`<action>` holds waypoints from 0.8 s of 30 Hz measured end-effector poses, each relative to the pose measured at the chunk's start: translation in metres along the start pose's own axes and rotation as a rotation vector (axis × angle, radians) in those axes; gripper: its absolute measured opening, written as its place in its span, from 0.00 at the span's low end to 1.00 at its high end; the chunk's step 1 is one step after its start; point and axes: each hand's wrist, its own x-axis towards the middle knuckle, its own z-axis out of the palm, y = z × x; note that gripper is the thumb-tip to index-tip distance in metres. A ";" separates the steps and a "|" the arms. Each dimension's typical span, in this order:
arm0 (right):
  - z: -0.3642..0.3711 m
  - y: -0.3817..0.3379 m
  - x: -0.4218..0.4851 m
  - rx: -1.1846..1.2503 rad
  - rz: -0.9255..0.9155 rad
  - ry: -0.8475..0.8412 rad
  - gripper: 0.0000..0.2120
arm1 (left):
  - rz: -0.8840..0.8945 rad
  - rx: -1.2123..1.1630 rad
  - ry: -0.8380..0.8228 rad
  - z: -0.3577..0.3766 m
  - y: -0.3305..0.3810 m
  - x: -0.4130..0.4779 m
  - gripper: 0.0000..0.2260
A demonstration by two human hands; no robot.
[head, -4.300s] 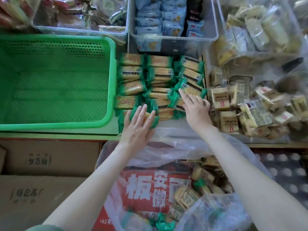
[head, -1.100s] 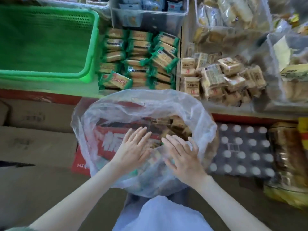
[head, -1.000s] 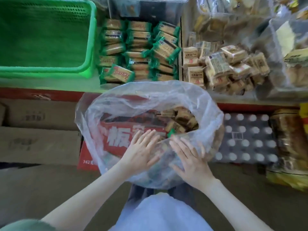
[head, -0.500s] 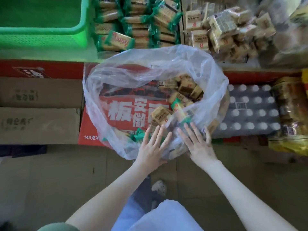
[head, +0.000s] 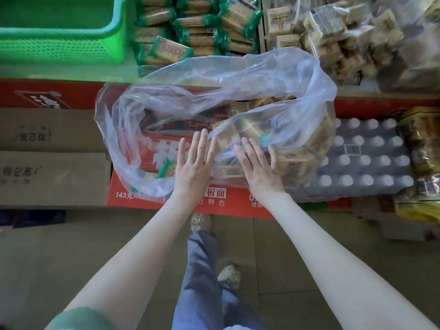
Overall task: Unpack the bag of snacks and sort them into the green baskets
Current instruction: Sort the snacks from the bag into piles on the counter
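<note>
A large clear plastic bag (head: 238, 75) of wrapped snacks lies open on a red carton (head: 228, 203) below the shelf. My left hand (head: 192, 165) rests flat with straight fingers on the bag's near side, beside a green-wrapped snack (head: 166, 169) inside. My right hand (head: 259, 167) lies flat on the plastic over tan-wrapped snacks (head: 250, 132). An empty green basket (head: 71, 32) stands on the shelf at the upper left. Green-wrapped snacks (head: 197, 27) are stacked right of it, then beige-wrapped ones (head: 321, 32).
Brown cardboard boxes (head: 52, 158) sit left of the red carton. A shrink-wrapped pack of bottles (head: 364, 158) lies to the right, with yellow-brown packets (head: 423, 167) beyond it. My legs and shoes (head: 228, 275) stand on the tiled floor below.
My view tilted down and the shelf slid toward the top. Both hands left the stacked snacks and came down onto the bag. The bag's mouth has folded over the snacks on the right.
</note>
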 end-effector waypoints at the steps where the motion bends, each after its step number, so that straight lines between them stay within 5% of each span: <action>1: 0.001 -0.002 0.004 0.002 0.005 -0.025 0.48 | 0.000 0.004 -0.002 0.002 -0.002 0.005 0.28; 5: -0.010 -0.003 -0.002 0.135 -0.023 -0.042 0.43 | 0.158 -0.121 -0.022 0.011 0.006 -0.006 0.25; 11: -0.045 -0.006 0.033 0.280 -0.067 0.352 0.20 | 0.548 -0.229 -0.194 -0.002 0.006 -0.027 0.28; 13: -0.053 -0.007 0.067 0.330 -0.002 0.234 0.21 | 0.559 -0.257 -0.222 -0.014 -0.003 -0.020 0.28; 17: -0.050 -0.015 0.108 0.115 0.077 -0.378 0.33 | 0.399 -0.372 -0.164 -0.034 -0.033 0.002 0.24; 20: -0.047 -0.023 0.121 0.112 0.106 -0.430 0.33 | 0.207 -0.384 -0.054 -0.038 -0.062 0.025 0.21; 24: -0.068 -0.011 0.122 0.448 0.240 -0.300 0.35 | 0.094 -0.366 -0.045 -0.045 -0.090 0.072 0.20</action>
